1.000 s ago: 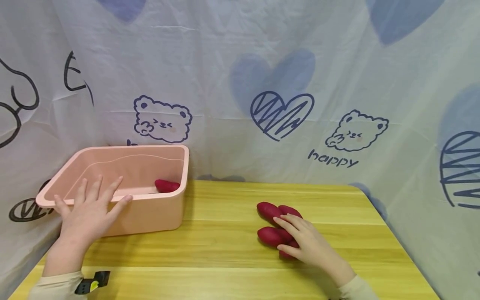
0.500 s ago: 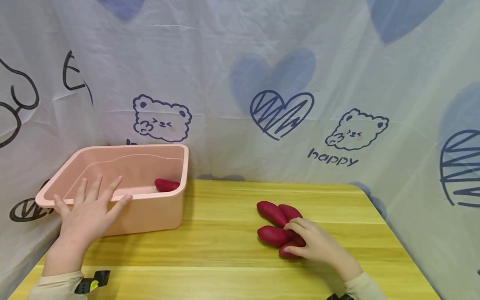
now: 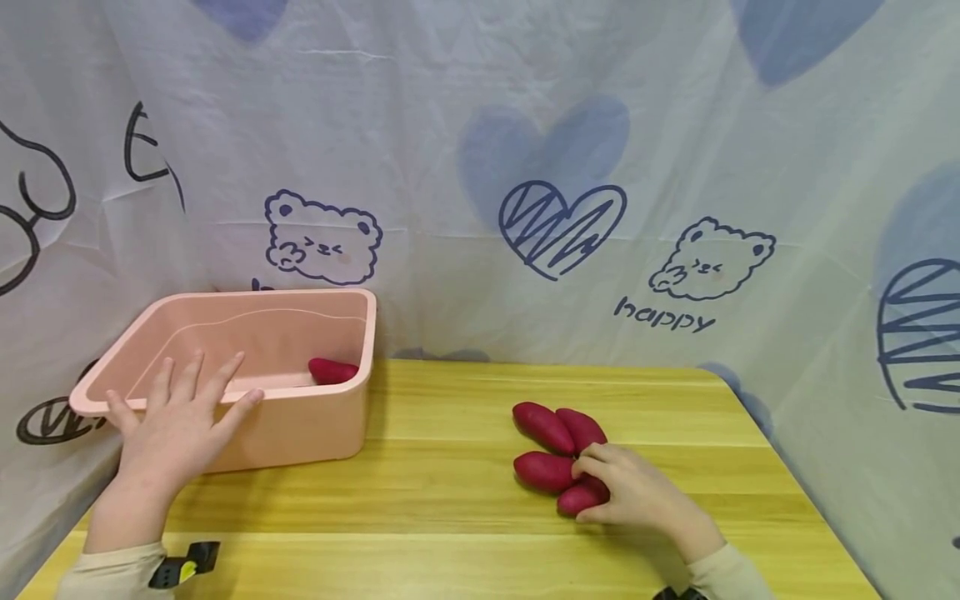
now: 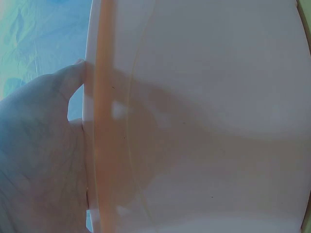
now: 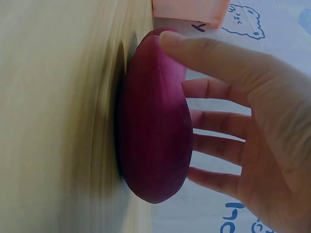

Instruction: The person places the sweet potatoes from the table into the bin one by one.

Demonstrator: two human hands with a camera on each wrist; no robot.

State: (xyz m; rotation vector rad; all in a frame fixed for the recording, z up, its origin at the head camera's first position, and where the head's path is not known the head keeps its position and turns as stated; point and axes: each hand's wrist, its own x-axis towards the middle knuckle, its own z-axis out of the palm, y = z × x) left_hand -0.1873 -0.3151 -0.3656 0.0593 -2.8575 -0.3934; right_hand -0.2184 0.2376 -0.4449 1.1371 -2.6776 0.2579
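Observation:
A cluster of several dark red sweet potatoes (image 3: 543,472) lies on the table, right of the middle. My right hand (image 3: 645,498) curls over the nearest sweet potato (image 5: 155,131); in the right wrist view the thumb touches its upper end and the fingers bend along its far side. That sweet potato still rests on the tabletop. At the left, my left hand (image 3: 174,435) lies with spread, straight fingers over the near rim of a pink plastic box (image 3: 307,427). One sweet potato (image 3: 332,372) shows inside the box's right end; the front wall hides its lower part.
The yellow wood-grain table (image 3: 420,517) has its right edge sloping down toward the front. Behind and at both sides hangs a pale curtain (image 3: 435,150) printed with hearts and bears. The box stands close to the curtain at the back left.
My right hand has drawn back slightly toward the near right of the cluster, and its fingers have bent around the nearest sweet potato. The left hand and box stay put.

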